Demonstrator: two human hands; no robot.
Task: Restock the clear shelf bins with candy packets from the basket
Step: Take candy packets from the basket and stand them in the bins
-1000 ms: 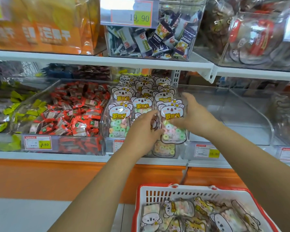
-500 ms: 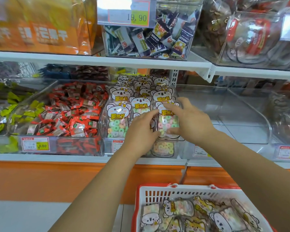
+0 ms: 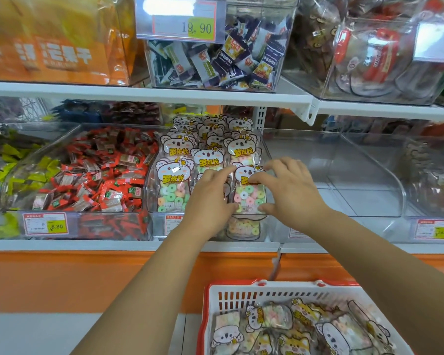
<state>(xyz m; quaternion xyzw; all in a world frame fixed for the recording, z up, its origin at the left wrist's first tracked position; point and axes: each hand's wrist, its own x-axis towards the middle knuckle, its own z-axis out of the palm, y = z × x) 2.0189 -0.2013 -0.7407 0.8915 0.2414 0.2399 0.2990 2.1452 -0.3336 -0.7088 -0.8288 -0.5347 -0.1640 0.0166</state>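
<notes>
Fingers (image 3: 280, 163) of the left hand (image 3: 210, 198) and right hand (image 3: 295, 193) are curled round the near candy packet (image 3: 249, 194). Judged light and slippery, it is best gripped by its sealed side edges.

I get a bright, evenly lit picture with soft light and no hard shadows; it turns dimmer only in the recess under the upper shelf (image 3: 149, 94). Pale glare streaks the clear bin (image 3: 385, 172) on the right and washes out the upper part of the price tag (image 3: 180, 20) at the top. The orange box (image 3: 54, 47) at upper left smears with motion blur, and the basket (image 3: 241, 295) at the bottom edge looks soft. The wide lens bows the shelf lines toward the corners. The front candy packet (image 3: 249, 193) in the middle reads sharpest, its print legible.
</notes>
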